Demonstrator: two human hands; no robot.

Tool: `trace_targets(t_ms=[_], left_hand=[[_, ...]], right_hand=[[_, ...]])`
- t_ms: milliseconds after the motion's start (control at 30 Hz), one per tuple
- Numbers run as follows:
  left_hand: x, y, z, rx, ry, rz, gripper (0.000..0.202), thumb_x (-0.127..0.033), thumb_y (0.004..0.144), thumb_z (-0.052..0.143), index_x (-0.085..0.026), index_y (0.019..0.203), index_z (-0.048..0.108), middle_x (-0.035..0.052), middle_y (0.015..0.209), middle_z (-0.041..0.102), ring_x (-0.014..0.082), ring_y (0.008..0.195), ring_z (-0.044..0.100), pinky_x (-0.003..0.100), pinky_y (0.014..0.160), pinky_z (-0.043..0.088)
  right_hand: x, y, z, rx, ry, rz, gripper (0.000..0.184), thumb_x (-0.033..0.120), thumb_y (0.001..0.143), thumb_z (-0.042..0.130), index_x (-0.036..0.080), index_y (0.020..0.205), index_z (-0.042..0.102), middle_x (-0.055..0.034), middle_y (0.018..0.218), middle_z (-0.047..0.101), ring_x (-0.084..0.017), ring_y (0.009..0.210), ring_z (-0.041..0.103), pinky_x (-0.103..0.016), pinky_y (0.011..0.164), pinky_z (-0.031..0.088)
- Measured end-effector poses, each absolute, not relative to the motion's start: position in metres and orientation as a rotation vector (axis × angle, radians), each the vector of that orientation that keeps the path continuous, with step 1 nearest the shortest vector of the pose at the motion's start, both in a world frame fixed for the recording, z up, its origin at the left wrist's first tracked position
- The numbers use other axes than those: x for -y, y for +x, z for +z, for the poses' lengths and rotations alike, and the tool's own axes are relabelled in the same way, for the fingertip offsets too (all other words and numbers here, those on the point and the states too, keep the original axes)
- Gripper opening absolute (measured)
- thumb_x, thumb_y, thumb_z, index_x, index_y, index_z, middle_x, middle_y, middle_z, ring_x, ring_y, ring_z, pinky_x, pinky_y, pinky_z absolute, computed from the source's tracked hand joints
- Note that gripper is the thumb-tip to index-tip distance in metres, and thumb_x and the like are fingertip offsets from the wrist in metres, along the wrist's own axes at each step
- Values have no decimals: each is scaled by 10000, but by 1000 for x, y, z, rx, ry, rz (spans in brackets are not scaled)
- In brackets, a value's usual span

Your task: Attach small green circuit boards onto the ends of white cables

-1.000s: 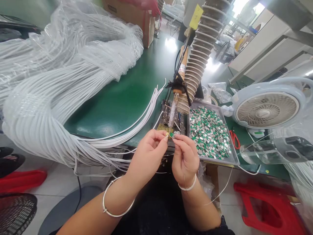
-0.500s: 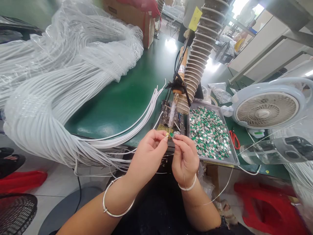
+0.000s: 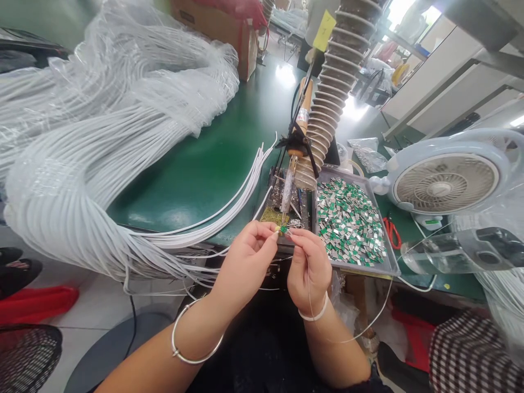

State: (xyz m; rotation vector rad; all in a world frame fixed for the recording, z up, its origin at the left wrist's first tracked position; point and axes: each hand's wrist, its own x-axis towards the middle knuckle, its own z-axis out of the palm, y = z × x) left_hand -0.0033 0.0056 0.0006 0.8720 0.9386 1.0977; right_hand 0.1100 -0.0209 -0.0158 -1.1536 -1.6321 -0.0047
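My left hand pinches a tiny green circuit chip between thumb and forefinger. My right hand pinches a thin solder wire, its tip touching the chip. Both hands meet just under the tip of a fixed soldering iron, which points down over a dark stand. A white cable end lies in my left fingers beside the chip. Each wrist wears a bracelet.
A metal tray of several small green chips stands right of the hands. A big bundle of white cables in plastic fills the left of the green bench. A white fan, ribbed fume hose and red cutters are on the right.
Both hands have dropped slightly and shifted a little left with the chip and wire. A checked fabric has come into the lower right corner, covering the red stool.
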Motion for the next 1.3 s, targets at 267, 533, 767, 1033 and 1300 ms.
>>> trace_targets(t_ms=[267,533,767,1033,1300], left_hand=[[-4,-10,-5,-941,1152,1043,90,-226,791,550,-186,714,525,32,902,565,147,824,562,252,712,460],[-7,-15,-5,-955,1244,933,98,-268,802,538,-189,764,581,23,789,598,160,775,557,273,708,456],[-11,-16,0,-904,1167,897,103,-255,785,541,-185,711,525,13,815,584,145,794,554,271,742,446],[-13,-15,3,-991,1227,934,84,-244,776,544,-191,713,527,23,878,602,154,795,577,267,699,451],[-18,-13,7,-1045,1296,952,102,-258,793,527,-198,712,508,16,872,592,162,821,578,273,703,444]], right_hand=[[20,112,-19,1668,-1283,27,213,65,858,430,173,994,552,-61,850,565,-145,787,569,-295,651,533],[18,113,-24,1680,-1245,55,181,60,849,426,181,925,537,-67,885,599,-168,877,589,-353,751,528],[21,110,-23,1639,-1189,101,278,37,850,398,174,1042,545,-87,979,644,-164,972,612,-352,833,540],[23,110,-24,1524,-1192,114,256,73,856,431,191,1033,571,-72,960,675,-171,909,648,-347,789,561],[18,109,-20,1571,-1132,115,264,32,842,443,191,1009,572,-81,1002,651,-175,973,620,-374,827,548]])
